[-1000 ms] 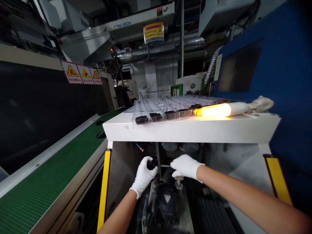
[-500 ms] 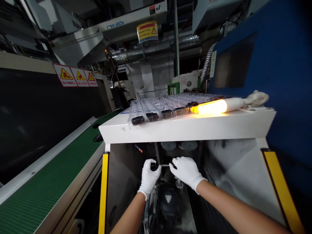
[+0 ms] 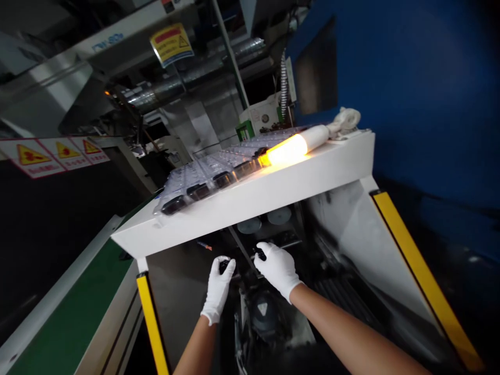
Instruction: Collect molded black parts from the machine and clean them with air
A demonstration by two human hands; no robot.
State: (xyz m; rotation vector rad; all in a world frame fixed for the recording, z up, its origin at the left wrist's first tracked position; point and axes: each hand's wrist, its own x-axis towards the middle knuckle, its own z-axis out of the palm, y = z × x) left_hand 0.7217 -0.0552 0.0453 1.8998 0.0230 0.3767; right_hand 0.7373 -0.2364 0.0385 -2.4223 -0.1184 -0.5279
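Two white-gloved hands, the left hand (image 3: 219, 289) and the right hand (image 3: 276, 270), reach in under the front edge of a white table (image 3: 281, 187), held apart with a narrow gap between them. The left hand curls closed around a small dark piece (image 3: 224, 266). Only a sliver of it shows above the fingers, so its long axis cannot be told. The right hand curves over a second dark piece (image 3: 259, 253) at its fingertips, but whether it grips or only touches that piece is hidden. A thin metal rod (image 3: 238, 247) crosses the gap, slanting away from the hands up and to the left, about equally near both. Just beyond the hands sit two round grey discs (image 3: 249, 225). Above and ahead of the hands, a clear plastic tray (image 3: 183, 179) lies on the table, its long side running up and to the right, with a row of dark parts (image 3: 199, 191) along its nearer edge. A glowing tube light (image 3: 287, 150) lies on the table, ahead of the right hand. Yellow guard posts stand on either side, the nearer (image 3: 152, 323) just left of the left hand and the other (image 3: 422, 271) well right of the right hand. A green conveyor belt (image 3: 66, 297) runs farther out to the left.
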